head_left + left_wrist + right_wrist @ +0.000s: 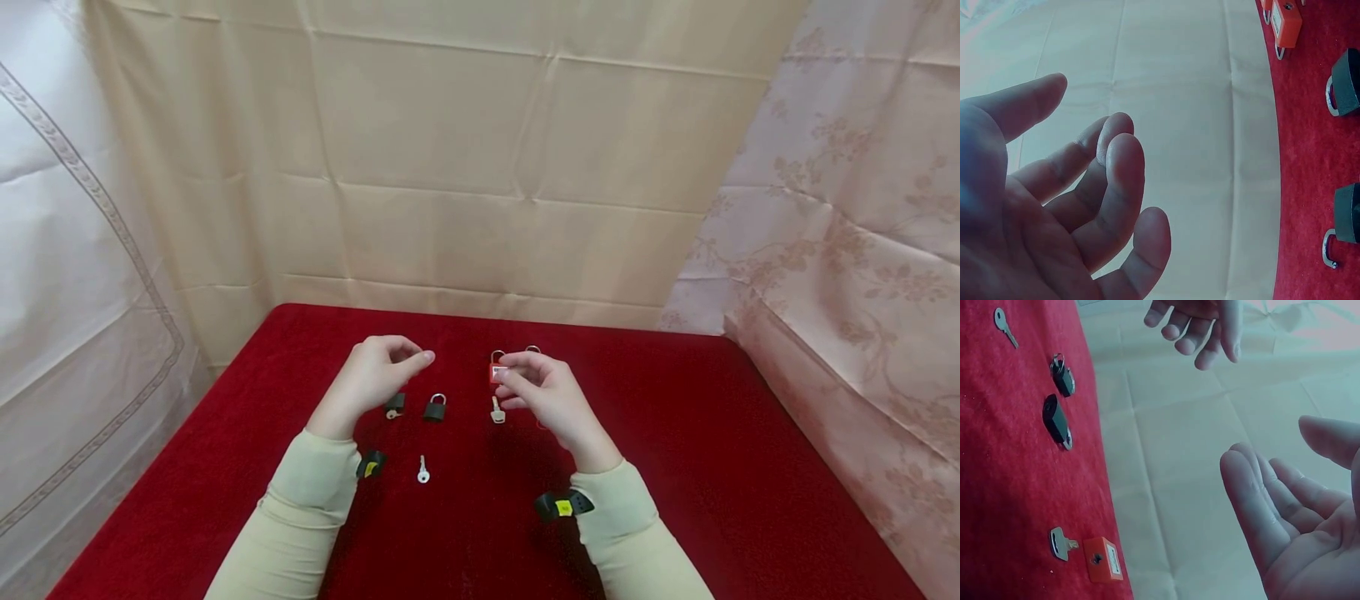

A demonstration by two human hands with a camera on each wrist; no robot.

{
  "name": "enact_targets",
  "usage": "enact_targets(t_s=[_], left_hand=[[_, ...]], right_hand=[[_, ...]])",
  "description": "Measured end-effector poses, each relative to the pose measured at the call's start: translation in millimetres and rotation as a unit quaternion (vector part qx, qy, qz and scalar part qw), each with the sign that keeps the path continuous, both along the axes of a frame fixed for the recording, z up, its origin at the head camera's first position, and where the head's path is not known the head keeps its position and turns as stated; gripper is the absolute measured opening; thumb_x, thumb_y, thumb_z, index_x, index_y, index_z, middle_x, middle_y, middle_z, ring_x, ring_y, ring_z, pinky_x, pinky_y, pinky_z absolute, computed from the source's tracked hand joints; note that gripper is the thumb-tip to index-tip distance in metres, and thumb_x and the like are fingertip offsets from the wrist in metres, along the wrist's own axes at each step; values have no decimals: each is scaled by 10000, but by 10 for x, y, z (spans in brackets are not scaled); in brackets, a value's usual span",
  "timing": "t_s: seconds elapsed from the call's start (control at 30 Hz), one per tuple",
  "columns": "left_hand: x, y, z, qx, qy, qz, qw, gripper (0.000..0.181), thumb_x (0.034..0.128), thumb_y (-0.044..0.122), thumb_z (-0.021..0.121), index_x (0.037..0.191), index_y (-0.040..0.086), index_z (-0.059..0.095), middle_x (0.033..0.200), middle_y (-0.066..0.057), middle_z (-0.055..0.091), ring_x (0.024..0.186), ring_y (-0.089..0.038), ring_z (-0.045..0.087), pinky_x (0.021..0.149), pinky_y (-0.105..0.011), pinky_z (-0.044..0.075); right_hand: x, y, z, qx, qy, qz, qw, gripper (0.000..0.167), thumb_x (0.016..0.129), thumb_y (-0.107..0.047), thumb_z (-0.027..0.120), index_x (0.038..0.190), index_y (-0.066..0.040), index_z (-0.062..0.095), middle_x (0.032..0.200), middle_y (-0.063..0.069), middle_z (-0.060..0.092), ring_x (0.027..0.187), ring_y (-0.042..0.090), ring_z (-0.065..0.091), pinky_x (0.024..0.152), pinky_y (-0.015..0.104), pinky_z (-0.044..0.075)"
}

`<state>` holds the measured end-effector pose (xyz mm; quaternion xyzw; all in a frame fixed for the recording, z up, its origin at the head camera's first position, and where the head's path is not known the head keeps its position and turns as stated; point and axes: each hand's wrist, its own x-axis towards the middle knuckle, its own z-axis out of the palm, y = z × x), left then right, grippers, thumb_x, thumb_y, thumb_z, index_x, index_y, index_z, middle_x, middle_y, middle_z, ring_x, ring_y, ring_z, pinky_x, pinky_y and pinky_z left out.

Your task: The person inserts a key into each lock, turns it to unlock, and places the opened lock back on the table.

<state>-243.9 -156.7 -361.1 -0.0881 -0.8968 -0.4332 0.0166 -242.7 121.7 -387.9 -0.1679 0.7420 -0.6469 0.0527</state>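
Red-covered table [697, 475] with padlocks [434, 412] and keys [423, 477] before creased beige drapery [435, 125]

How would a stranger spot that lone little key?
Find the red table, then the two black padlocks left of centre. The silver key lies below them in the head view; unlike the other visible keys, it lies well away from any lock.

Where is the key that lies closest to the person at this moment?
In the head view, the silver key lies left of centre on the red cloth, right of the black left-wrist device and below the two dark padlocks.
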Motion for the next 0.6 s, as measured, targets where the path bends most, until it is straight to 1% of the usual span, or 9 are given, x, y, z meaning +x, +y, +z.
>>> enact_targets(t_s=[0.1,0.23,0.3,0.37,0.5,0.6], left_hand=[[-8,1,-6,-44,10,8,10000,285,967,350,690,1113,110,744,926,-37,712,736,-198,651,703,-370,537],[-16,0,-14,-122,-15,33,9999,292,967,356,689,1110,107,745,902,-24,703,741,-198,638,704,-369,529],[-23,-3,-20,-157,-48,42,9999,305,968,360,686,1117,100,743,905,-27,704,753,-200,639,708,-372,529],[-27,-4,-24,-183,-90,68,9998,319,967,370,685,1123,98,742,916,-34,706,769,-204,642,715,-378,532],[-47,-14,-53,-255,-144,127,9995,339,964,378,685,1134,90,742,980,-46,718,827,-212,657,757,-411,540],[-68,-27,-83,-296,-175,144,9993,346,967,374,682,1142,82,741,1020,-53,721,861,-213,662,786,-435,541]], right_hand=[[-3,-8,-17,254,165,-15,9995,324,968,-148,714,1239,17,651,1111,211,690,955,416,689,775,425,600],[18,-43,-30,624,384,10,9973,282,964,-138,714,1209,-4,673,1023,141,707,860,323,704,763,495,594],[38,-72,-33,810,444,3,9957,277,959,-146,723,1200,-17,683,990,104,716,808,282,700,753,507,592],[55,-106,-43,949,427,18,9946,270,952,-153,732,1185,-22,690,968,85,721,783,295,693,733,481,596],[83,-176,-76,1350,445,32,9898,229,949,-165,736,1136,-36,710,904,44,714,788,352,684,653,370,594],[93,-215,-105,1687,483,94,9844,192,948,-175,735,1100,-59,724,851,28,704,786,370,680,616,351,585]])
